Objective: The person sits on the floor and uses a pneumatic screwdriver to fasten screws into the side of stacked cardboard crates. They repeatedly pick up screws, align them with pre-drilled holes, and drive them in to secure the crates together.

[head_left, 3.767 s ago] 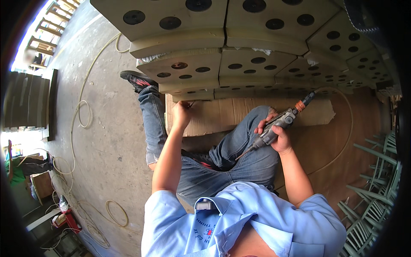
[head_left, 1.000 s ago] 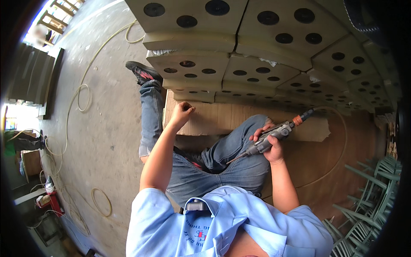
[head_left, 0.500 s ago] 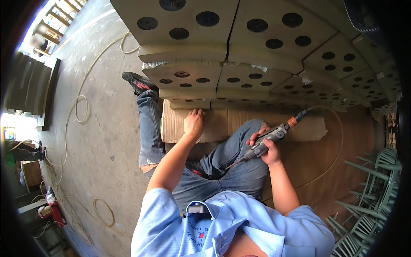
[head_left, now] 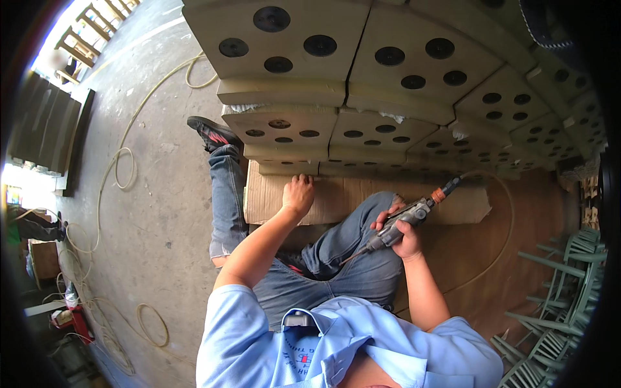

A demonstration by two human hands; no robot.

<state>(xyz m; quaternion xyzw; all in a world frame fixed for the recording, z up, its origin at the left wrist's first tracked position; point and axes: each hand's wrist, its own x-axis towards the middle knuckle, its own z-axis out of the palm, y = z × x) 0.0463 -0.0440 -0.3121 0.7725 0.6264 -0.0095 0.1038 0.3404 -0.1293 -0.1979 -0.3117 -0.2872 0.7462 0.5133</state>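
My right hand is wrapped round a grey air drill with a long thin bit. The drill lies slantwise above my right thigh, its bit pointing down and left toward my lap. An orange coupling joins its rear end to an air hose. My left hand rests over the cardboard sheet, its fingers curled at the lower edge of the stacked panels. Whatever those fingers hold, if anything, is hidden. Round black discs dot the panels' pale faces, several to each piece.
The stack rises in front of me and runs off to the right. My bent legs in jeans lie beneath my arms. Coiled hose trails over the concrete floor at left. Green slatted frames stand at right, and more stacked boards at far left.
The whole view has shifted slightly, so the stack sits a little lower and farther right. Both hands keep nearly the same places, the right still gripping the air drill.
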